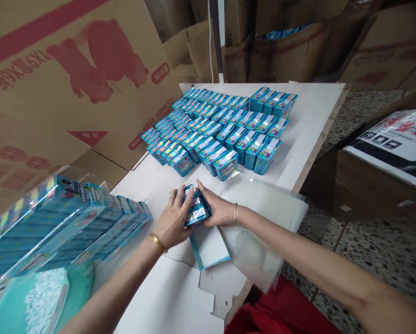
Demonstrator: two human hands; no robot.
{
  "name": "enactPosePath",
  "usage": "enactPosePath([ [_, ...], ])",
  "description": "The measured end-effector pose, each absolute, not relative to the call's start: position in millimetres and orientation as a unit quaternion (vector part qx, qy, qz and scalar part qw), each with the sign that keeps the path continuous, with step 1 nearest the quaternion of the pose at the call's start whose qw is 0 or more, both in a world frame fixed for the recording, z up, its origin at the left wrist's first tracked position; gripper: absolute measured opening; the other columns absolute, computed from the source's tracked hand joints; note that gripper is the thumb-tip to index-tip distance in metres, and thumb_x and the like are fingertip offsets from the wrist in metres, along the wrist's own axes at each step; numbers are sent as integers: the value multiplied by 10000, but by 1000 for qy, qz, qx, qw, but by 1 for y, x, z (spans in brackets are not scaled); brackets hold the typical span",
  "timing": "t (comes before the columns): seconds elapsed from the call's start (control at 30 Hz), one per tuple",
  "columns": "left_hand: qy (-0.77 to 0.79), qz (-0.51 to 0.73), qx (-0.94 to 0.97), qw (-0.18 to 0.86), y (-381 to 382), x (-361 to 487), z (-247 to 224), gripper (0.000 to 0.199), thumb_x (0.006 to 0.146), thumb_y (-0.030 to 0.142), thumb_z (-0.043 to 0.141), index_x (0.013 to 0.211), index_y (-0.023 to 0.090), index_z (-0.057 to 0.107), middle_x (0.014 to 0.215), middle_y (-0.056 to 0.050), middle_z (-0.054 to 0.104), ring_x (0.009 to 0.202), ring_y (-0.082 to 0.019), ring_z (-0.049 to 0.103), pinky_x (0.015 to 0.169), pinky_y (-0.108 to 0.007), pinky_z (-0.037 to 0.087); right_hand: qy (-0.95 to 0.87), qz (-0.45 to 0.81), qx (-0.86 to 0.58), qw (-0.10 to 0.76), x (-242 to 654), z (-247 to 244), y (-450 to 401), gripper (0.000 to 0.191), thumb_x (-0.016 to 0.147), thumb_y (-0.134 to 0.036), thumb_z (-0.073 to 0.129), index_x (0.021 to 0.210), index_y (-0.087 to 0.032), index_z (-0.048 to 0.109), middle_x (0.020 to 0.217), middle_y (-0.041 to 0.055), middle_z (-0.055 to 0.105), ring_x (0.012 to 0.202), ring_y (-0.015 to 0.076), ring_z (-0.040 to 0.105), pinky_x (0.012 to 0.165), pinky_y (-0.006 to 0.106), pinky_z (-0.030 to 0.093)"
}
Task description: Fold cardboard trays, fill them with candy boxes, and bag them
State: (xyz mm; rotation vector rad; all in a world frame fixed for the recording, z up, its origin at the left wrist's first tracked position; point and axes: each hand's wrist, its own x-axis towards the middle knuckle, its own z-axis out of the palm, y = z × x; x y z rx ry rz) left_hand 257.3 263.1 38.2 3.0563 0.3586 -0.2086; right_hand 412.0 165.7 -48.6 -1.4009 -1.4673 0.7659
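A small group of blue packs (196, 214) is clasped between my two hands near the middle of the white table. My left hand (175, 218) curls over the packs from the left, a gold bangle on its wrist. From the right, my right hand (219, 208) presses against their side, thumb pointing up. Just below the packs lies a shallow blue-edged tray (212, 248) with a white inside, partly under my hands. Beyond my hands stand rows of blue packs (211, 148) with shiny labels on top.
Clear plastic bags (263, 208) lie beside my right forearm. Wrapped blue boxes (89, 222) are stacked at the left, above a turquoise basin (79, 283). A large cardboard box (124, 116) rises behind them. The table's edge (319, 139) runs along the right.
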Motion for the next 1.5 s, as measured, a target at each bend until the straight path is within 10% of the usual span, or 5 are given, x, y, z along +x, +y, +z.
enactPosePath([
  [0.23, 116, -92, 980, 130, 311, 294, 80, 896, 740, 599, 587, 1467, 253, 192, 1541, -135, 166, 1408, -351, 147, 1098, -576, 191, -583, 304, -550, 515, 405, -60, 170, 1386, 521, -313, 814, 1444, -218, -217, 1485, 183, 250, 1347, 310, 296, 1072, 493, 301],
  [0.47, 352, -10, 936, -10, 401, 377, 44, 1162, 568, 791, 576, 1478, 198, 162, 1550, -185, 31, 1383, -464, -41, 1042, -674, 79, -601, 267, -566, 497, 399, -59, 169, 1363, 566, -344, 803, 1433, -233, -243, 1517, 189, 168, 1389, 321, 205, 1088, 524, 274],
  [0.77, 320, 5, 942, -107, 381, 375, 16, 837, 735, 575, 550, 1418, 160, 301, 1436, -201, 329, 1332, -378, 276, 1083, -616, 43, -471, 239, -710, 466, 367, -52, 115, 1219, 688, -503, 707, 1458, -181, -180, 1551, 158, -38, 1422, 307, -10, 1133, 527, 196],
  [1.13, 396, -26, 917, 40, 376, 348, 40, 1065, 507, 516, 752, 1426, 224, 301, 1236, -166, 418, 1162, -393, 424, 929, -462, 413, -543, 170, -752, 333, 333, -65, 103, 1055, 774, -300, 581, 1439, -92, -212, 1530, 202, 119, 1423, 264, 71, 1143, 556, 109],
  [1.5, 294, 351, 882, 116, 233, 189, 139, 983, 604, 456, 756, 1434, 299, 251, 1396, -64, 340, 1303, -318, 343, 1096, -481, 312, -528, 203, -722, 399, 346, -74, 96, 613, 933, -301, 292, 1485, -111, 109, 1496, 158, 283, 1412, 249, 162, 1130, 520, 212],
])
